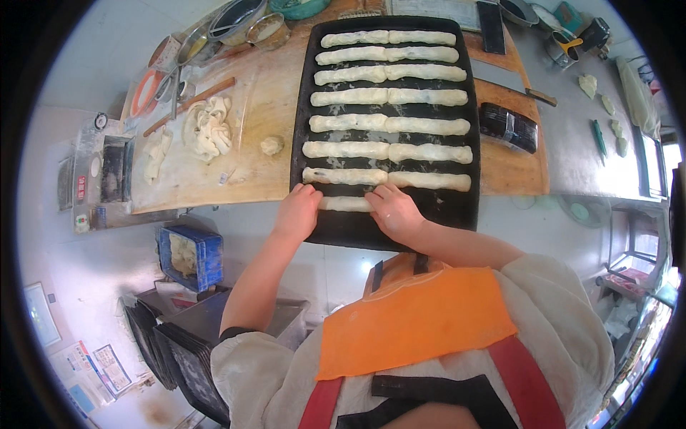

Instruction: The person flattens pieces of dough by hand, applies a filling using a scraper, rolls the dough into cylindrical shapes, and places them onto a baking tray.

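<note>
A black baking tray (429, 222) lies in front of me, its near end jutting past the table edge. Pale filled dough rolls sit on it in rows, two end to end in each full row. At the near end, my left hand (299, 209) and my right hand (393, 209) grip the two ends of one dough roll (346, 204), fingers closed round it. It lies just below the left roll (345, 176) of the nearest full row. My right fingertips are close to the inner end of the right roll (430, 181).
Left of the tray are a dough heap (207, 129), a small dough piece (271, 145) and a rolling pin (189, 106). On the right lie a knife (511, 80) and a black package (508, 127). Bowls (268, 32) stand at the back. A blue crate (204, 256) holds dough below.
</note>
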A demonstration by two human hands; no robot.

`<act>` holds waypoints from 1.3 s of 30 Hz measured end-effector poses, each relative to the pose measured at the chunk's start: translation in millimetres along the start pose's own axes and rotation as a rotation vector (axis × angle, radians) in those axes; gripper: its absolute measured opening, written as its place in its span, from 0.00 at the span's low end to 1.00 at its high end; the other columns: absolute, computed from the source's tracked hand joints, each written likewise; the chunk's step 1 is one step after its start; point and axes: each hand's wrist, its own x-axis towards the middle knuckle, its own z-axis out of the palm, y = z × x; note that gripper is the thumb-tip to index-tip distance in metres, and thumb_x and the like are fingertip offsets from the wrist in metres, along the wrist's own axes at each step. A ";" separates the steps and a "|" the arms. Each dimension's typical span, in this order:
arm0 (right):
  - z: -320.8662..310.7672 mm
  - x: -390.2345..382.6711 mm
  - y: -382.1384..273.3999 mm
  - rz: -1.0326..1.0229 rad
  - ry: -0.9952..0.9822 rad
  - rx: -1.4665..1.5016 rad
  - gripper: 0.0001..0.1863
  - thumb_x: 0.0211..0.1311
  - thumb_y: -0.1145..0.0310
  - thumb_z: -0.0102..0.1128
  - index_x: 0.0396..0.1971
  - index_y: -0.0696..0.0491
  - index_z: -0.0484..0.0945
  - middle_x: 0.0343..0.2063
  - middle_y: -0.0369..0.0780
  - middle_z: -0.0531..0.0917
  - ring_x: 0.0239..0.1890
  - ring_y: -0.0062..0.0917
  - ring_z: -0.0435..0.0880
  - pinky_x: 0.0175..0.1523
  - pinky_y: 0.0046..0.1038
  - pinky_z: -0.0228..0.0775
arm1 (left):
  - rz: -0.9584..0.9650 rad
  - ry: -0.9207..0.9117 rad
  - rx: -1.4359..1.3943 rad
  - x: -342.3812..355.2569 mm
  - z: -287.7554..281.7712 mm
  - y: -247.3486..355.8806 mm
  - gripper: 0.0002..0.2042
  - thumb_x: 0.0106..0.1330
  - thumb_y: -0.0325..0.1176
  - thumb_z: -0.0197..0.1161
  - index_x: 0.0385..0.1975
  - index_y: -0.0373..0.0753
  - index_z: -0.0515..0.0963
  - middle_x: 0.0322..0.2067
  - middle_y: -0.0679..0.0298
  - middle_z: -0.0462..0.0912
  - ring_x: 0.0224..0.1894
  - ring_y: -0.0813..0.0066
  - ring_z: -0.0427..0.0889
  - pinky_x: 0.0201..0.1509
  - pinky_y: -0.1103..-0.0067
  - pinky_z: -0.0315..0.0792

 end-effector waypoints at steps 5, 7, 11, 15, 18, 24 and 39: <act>5.8 2.4 3.8 -0.040 -0.022 0.040 0.17 0.49 0.76 0.66 0.42 0.58 0.78 0.39 0.44 0.78 0.48 0.41 0.77 0.50 0.36 0.77 | 0.039 0.078 -0.008 1.0 6.2 -14.4 0.10 0.53 0.19 0.62 0.35 0.37 0.79 0.37 0.61 0.79 0.47 0.59 0.76 0.49 0.68 0.77; 3.1 0.9 4.7 -0.026 -0.040 0.015 0.20 0.49 0.76 0.68 0.45 0.57 0.79 0.39 0.43 0.78 0.47 0.40 0.78 0.50 0.35 0.76 | 0.076 0.078 -0.011 -4.5 6.1 -17.2 0.11 0.53 0.19 0.62 0.37 0.37 0.80 0.38 0.61 0.79 0.47 0.59 0.77 0.50 0.68 0.77; -2.4 -5.7 6.4 0.062 -0.139 0.004 0.26 0.48 0.74 0.71 0.52 0.55 0.78 0.39 0.42 0.78 0.47 0.39 0.77 0.52 0.34 0.76 | 0.135 0.024 -0.009 -8.3 7.9 -22.9 0.14 0.53 0.19 0.61 0.40 0.37 0.81 0.39 0.62 0.79 0.48 0.60 0.77 0.51 0.69 0.77; -6.1 -10.9 8.4 -0.008 -0.102 0.055 0.28 0.49 0.73 0.71 0.54 0.54 0.78 0.40 0.42 0.80 0.49 0.38 0.78 0.53 0.34 0.75 | 0.154 0.015 0.015 -8.7 1.5 -21.2 0.17 0.53 0.23 0.66 0.45 0.36 0.81 0.42 0.62 0.80 0.52 0.60 0.77 0.55 0.71 0.76; -16.8 -15.3 10.5 0.085 -0.050 0.117 0.27 0.51 0.70 0.72 0.54 0.55 0.77 0.39 0.44 0.83 0.46 0.40 0.81 0.50 0.36 0.76 | 0.053 0.119 -0.027 -11.8 -8.9 2.6 0.23 0.51 0.28 0.73 0.50 0.33 0.80 0.48 0.58 0.83 0.54 0.58 0.78 0.61 0.68 0.73; -68.9 -44.0 23.9 0.403 0.225 0.282 0.18 0.54 0.71 0.70 0.47 0.54 0.80 0.32 0.46 0.85 0.35 0.41 0.86 0.39 0.37 0.79 | 0.017 0.223 -0.236 14.6 8.7 92.6 0.33 0.49 0.49 0.78 0.53 0.36 0.79 0.51 0.58 0.82 0.57 0.58 0.76 0.64 0.64 0.67; -274.3 -147.0 201.2 0.566 0.572 0.205 0.11 0.57 0.72 0.64 0.40 0.56 0.83 0.30 0.45 0.86 0.32 0.38 0.87 0.41 0.33 0.79 | -0.245 0.464 -0.070 43.8 45.5 168.1 0.23 0.62 0.37 0.69 0.56 0.36 0.79 0.47 0.55 0.83 0.52 0.53 0.79 0.70 0.54 0.63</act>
